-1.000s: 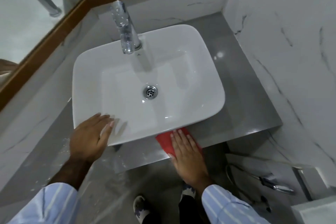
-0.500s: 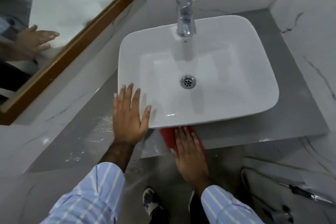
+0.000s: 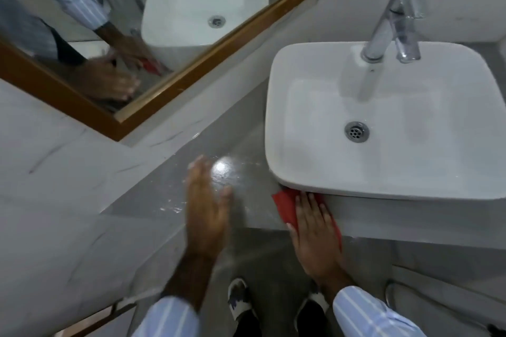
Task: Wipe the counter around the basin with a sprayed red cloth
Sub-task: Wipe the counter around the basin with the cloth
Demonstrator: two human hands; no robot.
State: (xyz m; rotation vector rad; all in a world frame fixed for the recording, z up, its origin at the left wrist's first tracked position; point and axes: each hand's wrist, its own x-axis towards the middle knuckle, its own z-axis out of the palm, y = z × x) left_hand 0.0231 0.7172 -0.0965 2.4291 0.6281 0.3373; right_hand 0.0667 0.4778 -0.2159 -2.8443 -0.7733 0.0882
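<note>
red cloth [image 3: 284, 206] | under flat right hand [image 3: 315, 230] | against basin [image 3: 383, 186] front rim

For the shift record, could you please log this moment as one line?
right hand flat on red cloth at basin front-left corner | left hand open, empty, above counter | droplets left of basin

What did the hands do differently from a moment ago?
The left hand let go of the basin rim and moved left, out over the wet counter, holding nothing. The right hand slid the red cloth left to the basin's front-left corner. It stayed flat on the cloth; the basin did not move.
</note>
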